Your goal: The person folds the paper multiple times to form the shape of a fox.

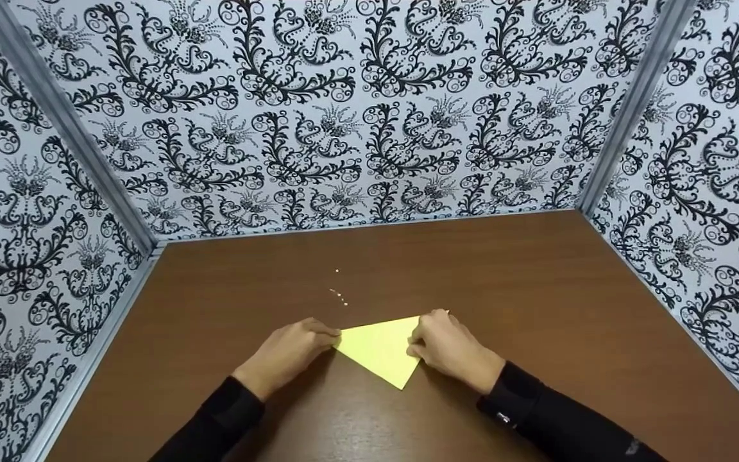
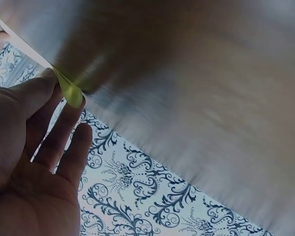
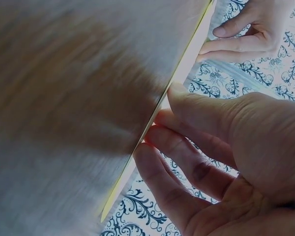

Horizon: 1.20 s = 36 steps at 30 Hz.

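A sheet of yellow paper point(image 1: 376, 350), folded into a pointed, roughly triangular shape, lies on the brown table point(image 1: 369, 423) with one point toward the person. My left hand point(image 1: 296, 353) pinches its left corner between thumb and fingers. In the left wrist view that corner of the paper point(image 2: 71, 91) bends up in a small curl at the fingertips. On the right part of the sheet, my right hand point(image 1: 450, 346) presses with bent fingers and hides some of it. The right wrist view shows thumb and fingertips of the right hand point(image 3: 206, 142) set along the thin sheet point(image 3: 120, 189).
Small white specks point(image 1: 340, 295) lie on the table beyond the paper. Walls with a black-and-white scroll pattern point(image 1: 369, 115) enclose the table at the back and both sides, with grey posts point(image 1: 626, 122) at the corners.
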Each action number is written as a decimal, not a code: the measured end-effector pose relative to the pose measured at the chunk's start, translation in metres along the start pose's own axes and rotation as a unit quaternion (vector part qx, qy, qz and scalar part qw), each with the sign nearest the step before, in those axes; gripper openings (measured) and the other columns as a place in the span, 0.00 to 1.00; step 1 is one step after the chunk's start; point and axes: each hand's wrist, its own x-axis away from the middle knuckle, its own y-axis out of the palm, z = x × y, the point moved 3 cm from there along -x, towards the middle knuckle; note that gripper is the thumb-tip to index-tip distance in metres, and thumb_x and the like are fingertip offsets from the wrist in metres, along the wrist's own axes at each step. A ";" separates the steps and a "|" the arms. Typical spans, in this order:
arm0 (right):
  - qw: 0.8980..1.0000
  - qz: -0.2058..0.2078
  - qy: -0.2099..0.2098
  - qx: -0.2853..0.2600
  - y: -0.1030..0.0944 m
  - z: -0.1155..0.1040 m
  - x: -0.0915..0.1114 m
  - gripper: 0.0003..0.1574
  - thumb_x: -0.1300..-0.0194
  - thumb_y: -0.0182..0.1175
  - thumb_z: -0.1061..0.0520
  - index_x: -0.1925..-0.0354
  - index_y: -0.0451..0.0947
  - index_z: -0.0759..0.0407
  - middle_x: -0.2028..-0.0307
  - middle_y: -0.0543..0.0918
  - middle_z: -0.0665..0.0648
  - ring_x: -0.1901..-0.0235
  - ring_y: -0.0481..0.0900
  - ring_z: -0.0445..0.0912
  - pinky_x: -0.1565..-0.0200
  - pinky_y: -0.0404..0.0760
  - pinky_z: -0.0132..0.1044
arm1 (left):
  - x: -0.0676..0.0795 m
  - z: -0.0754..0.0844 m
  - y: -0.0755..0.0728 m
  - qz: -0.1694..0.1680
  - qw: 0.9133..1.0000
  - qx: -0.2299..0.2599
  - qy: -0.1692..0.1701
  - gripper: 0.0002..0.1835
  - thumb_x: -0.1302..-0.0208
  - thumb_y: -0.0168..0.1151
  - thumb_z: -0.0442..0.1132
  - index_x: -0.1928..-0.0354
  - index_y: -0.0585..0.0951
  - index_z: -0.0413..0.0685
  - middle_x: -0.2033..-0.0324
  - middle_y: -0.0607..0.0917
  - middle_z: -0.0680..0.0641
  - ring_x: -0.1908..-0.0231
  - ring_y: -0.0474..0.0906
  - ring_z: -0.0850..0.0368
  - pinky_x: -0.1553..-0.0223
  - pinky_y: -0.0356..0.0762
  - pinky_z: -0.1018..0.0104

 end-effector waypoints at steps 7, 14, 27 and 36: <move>1.000 -0.001 -0.005 -0.009 -0.001 -0.001 -0.001 0.09 0.32 0.83 0.66 0.70 0.98 0.59 0.69 0.97 0.55 0.77 0.66 0.34 0.75 0.66 0.25 | 0.012 -0.005 -0.006 -0.011 0.999 -0.022 -0.025 0.12 0.15 0.69 0.33 0.41 0.97 0.49 0.40 0.97 0.49 0.41 0.93 0.50 0.43 0.96 0.55; 1.000 0.004 -0.010 -0.012 -0.001 -0.001 0.000 0.08 0.33 0.83 0.67 0.70 0.98 0.59 0.68 0.98 0.56 0.76 0.68 0.33 0.74 0.69 0.25 | 0.022 -0.007 -0.013 -0.019 0.998 -0.038 -0.046 0.12 0.16 0.70 0.32 0.41 0.97 0.49 0.41 0.97 0.49 0.42 0.93 0.49 0.44 0.96 0.54; 1.000 0.007 -0.016 0.001 -0.001 0.000 0.000 0.05 0.34 0.85 0.66 0.67 0.99 0.59 0.64 0.99 0.58 0.73 0.83 0.36 0.73 0.74 0.24 | 0.024 -0.006 -0.019 -0.032 0.996 -0.047 -0.070 0.12 0.18 0.71 0.29 0.44 0.98 0.49 0.44 0.98 0.49 0.43 0.94 0.48 0.47 0.96 0.54; 1.000 0.016 -0.019 0.001 0.000 -0.001 -0.001 0.20 0.35 0.84 0.67 0.80 0.90 0.57 0.78 0.88 0.47 0.78 0.61 0.32 0.76 0.59 0.23 | 0.017 -0.003 -0.020 -0.001 0.993 -0.044 -0.113 0.06 0.23 0.77 0.31 0.53 0.97 0.50 0.55 0.95 0.51 0.52 0.92 0.51 0.55 0.95 0.54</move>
